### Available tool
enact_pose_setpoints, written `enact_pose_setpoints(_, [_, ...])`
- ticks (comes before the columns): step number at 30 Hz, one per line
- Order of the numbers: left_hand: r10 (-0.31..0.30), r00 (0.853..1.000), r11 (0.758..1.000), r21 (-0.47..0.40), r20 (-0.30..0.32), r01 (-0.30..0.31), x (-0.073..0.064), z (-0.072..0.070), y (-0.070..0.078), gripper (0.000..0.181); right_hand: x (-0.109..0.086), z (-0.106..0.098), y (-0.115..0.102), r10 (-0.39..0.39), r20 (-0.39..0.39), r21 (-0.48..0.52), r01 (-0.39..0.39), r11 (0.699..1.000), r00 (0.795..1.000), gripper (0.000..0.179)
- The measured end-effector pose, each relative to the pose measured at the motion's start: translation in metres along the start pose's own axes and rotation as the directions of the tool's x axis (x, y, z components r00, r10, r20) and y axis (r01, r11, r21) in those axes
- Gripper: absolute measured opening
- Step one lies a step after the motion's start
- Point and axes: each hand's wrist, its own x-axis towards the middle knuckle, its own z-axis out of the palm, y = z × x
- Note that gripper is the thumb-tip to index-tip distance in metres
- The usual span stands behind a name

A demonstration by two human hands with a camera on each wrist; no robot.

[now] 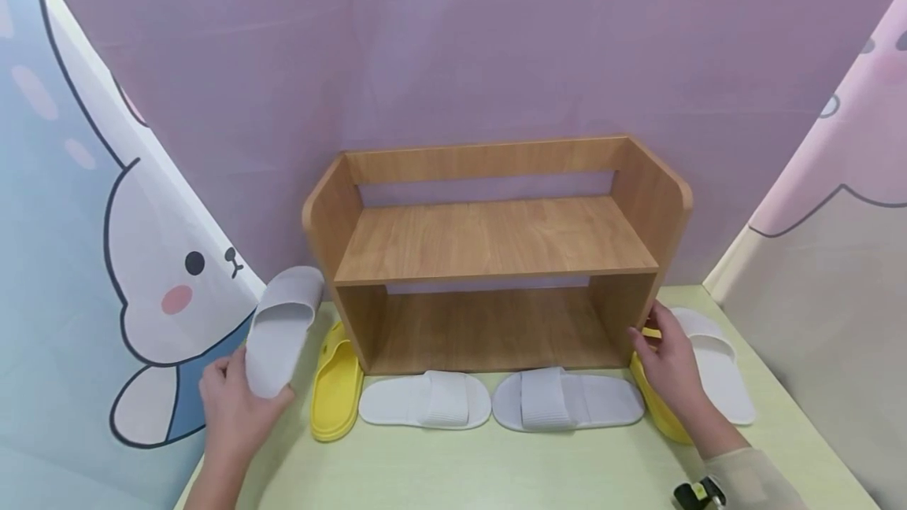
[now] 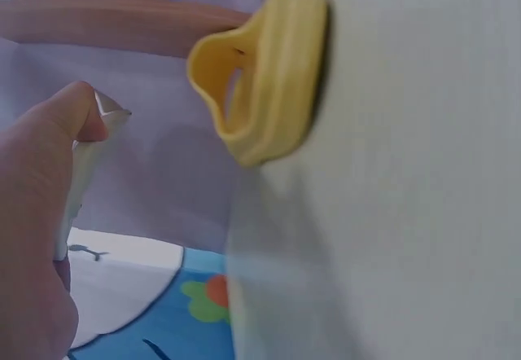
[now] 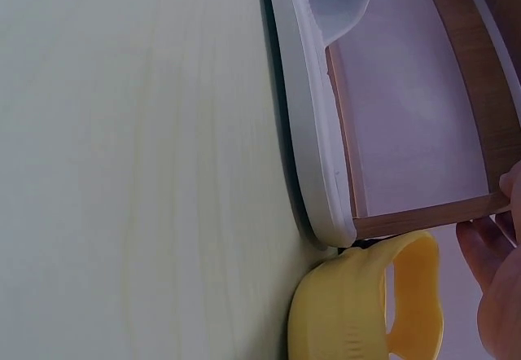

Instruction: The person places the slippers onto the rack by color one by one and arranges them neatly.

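My left hand [image 1: 237, 400] grips a pale grey-white slide slipper [image 1: 276, 341] by its heel end, raised at the left of the wooden shelf [image 1: 496, 238]. In the left wrist view, the thumb side of the hand hides most of that slipper. My right hand [image 1: 669, 360] holds the front edge of the shelf's right side panel [image 3: 440, 215], low down, thumb and fingers on either face. Under that hand lies a yellow clog [image 3: 350, 315], partly covered in the head view. To its right sits a white slide slipper [image 1: 719, 376].
A second yellow clog [image 1: 336, 392] lies beside the shelf's left panel. Along the shelf's front are a white slide slipper [image 1: 446, 400] and a light grey slide slipper [image 1: 567, 400], set sideways. A purple cloth [image 1: 460, 46] hangs behind; printed cloths flank the pale table [image 1: 439, 471].
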Motion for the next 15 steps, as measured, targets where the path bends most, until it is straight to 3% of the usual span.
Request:
enact_pose_setpoints(9, [0.01,0.998,0.999,-0.044,-0.061,-0.012,0.001,-0.021,0.03,0.112,0.0,-0.001,-0.002,0.017,0.005,-0.007,-0.017,1.0,1.0,0.069])
enact_pose_setpoints(15, [0.011,0.998,0.998,-0.064,-0.054,-0.014,0.004,-0.034,0.042,0.114,-0.001,-0.001,-0.001,0.022,0.016,-0.015,-0.022,1.0,1.0,0.07])
